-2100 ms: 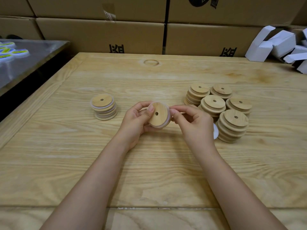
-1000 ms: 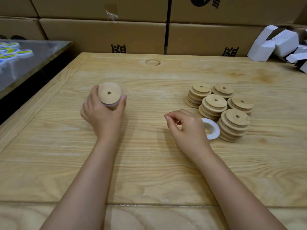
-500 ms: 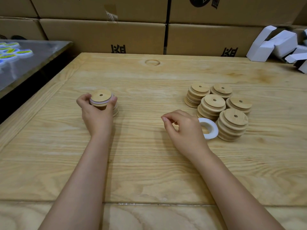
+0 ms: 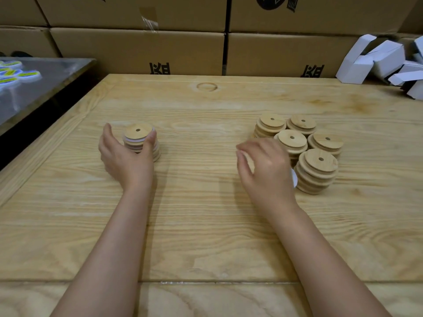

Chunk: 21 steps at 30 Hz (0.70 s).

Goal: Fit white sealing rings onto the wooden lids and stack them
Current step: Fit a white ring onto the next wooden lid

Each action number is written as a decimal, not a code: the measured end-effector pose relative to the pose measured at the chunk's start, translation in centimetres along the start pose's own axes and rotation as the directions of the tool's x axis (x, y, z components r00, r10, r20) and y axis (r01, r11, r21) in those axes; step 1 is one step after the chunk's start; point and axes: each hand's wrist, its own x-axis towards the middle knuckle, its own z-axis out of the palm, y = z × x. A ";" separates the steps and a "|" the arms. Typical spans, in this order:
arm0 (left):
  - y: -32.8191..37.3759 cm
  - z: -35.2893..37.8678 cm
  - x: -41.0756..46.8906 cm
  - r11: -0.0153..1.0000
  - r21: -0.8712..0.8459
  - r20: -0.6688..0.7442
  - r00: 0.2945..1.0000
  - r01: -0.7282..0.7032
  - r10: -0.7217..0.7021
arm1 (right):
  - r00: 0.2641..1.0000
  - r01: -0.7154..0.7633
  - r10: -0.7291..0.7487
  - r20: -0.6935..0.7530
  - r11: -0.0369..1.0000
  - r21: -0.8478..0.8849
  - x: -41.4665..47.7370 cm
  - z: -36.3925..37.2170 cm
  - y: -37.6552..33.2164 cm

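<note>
A stack of ringed wooden lids stands on the wooden table at the left, with white sealing rings showing between the layers. My left hand cups that stack from the near side: the thumb touches the top lid, while the spread fingers stand apart on the left. Several stacks of bare wooden lids cluster at the right. My right hand, blurred, hovers just left of them with loosely curled fingers. It hides most of a white sealing ring, so only a sliver shows.
Brown cardboard boxes wall off the table's far edge. White folded cartons are piled at the back right. A metal-topped table with round yellow-labelled items stands to the left, across a dark gap.
My left hand set the ringed lid on the left stack and has spread its fingers. My right hand has lifted and moved right and forward, covering the white ring.
</note>
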 end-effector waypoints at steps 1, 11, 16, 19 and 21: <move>0.4 -0.1 -0.3 0.997 0.026 -0.049 0.996 -0.072 0.073 | 0.998 -0.025 0.019 -0.064 0.995 -0.101 0.2 -0.2 0.4; 1.6 0.5 -3.1 0.844 0.002 0.213 0.825 -0.536 0.523 | 0.836 -0.484 0.545 -0.072 0.667 -0.567 1.1 -3.0 3.7; 1.4 0.8 -2.8 0.860 -0.010 0.303 0.818 -0.511 0.489 | 0.784 -0.507 0.621 -0.004 0.635 -0.583 1.2 -3.4 4.2; 1.3 0.8 -2.8 0.862 -0.004 0.326 0.814 -0.507 0.480 | 0.758 -0.529 0.652 0.012 0.626 -0.573 1.2 -3.5 4.6; 1.2 0.8 -2.7 0.861 -0.004 0.331 0.812 -0.509 0.481 | 0.755 -0.531 0.655 0.015 0.625 -0.573 1.2 -3.5 4.7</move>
